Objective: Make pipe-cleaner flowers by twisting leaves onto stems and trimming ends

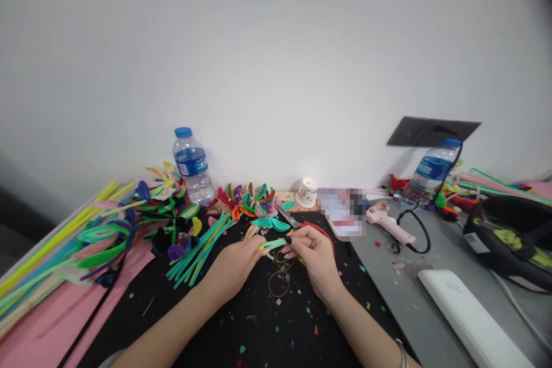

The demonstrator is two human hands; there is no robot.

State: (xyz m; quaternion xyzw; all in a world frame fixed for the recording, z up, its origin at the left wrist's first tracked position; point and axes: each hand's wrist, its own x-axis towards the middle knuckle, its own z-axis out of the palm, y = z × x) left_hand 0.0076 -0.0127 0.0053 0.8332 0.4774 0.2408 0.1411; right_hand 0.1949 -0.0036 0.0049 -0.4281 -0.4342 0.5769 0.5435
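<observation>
My left hand [235,264] and my right hand [314,253] meet over the black mat [259,322] and pinch the two ends of a short green pipe cleaner piece [272,244] between them. Thin wire loops [279,282] lie on the mat just below the hands. A bundle of green and teal pipe cleaners [200,250] lies to the left of my left hand. Finished bent pipe cleaner shapes [252,204] in mixed colours sit just beyond the hands, with red-handled scissors [302,223] beside my right hand.
Long pipe cleaners [56,253] and pink paper [64,310] fill the left. Two water bottles [193,165] [429,175] stand near the wall, with a small paper cup [307,191]. A pink glue gun [390,224], white box [470,316] and black helmet-like object [513,241] lie right.
</observation>
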